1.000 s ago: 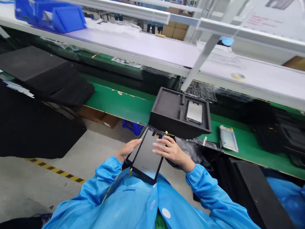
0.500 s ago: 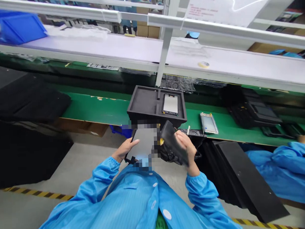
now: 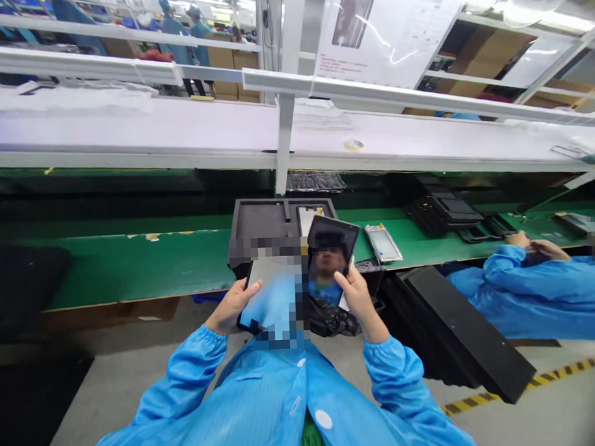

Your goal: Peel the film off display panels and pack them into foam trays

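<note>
My left hand (image 3: 231, 308) grips a flat display panel (image 3: 268, 289) by its left edge, thumb on the silvery, reflective face. Part of that panel is hidden by blurred blocks. In my right hand (image 3: 359, 300) is a glossy black screen (image 3: 331, 238), tilted, its mirror-like face towards me and my thumb on its lower right edge. The two pieces are held side by side before my body. Just beyond them sits a black foam tray (image 3: 261, 219) on the green bench, with a silvery panel (image 3: 308, 216) in its right compartment, partly covered by the black screen.
Right of the tray lies a framed panel (image 3: 383, 243) on the green bench (image 3: 181, 259). Farther right are stacked black trays (image 3: 441, 205) and a co-worker's blue sleeve (image 3: 515, 293). Black boards (image 3: 470, 327) lean below the bench edge. A black plastic bag (image 3: 333, 318) hangs below my right hand.
My right hand has raised and turned the black screen so its glossy face shows. My left hand keeps its panel. The view has swung right, bringing more of the co-worker into sight.
</note>
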`<action>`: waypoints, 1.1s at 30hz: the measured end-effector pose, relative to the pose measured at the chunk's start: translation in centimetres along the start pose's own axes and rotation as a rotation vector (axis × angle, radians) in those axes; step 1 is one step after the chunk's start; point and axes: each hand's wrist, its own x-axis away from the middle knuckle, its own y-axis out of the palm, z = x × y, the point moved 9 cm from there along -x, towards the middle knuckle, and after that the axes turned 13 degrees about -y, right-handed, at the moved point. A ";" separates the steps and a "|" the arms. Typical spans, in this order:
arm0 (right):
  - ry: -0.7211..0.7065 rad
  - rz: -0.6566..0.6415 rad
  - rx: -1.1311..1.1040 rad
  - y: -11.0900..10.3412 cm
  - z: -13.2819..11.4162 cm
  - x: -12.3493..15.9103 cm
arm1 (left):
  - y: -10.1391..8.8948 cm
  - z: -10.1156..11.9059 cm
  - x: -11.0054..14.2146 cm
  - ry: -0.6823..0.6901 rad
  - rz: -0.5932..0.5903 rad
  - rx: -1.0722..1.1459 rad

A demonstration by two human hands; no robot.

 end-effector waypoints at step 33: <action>0.491 -0.126 -0.550 15.7 -0.5 -14.3 | -4.7 9.8 -7.4 -0.107 -0.345 -0.621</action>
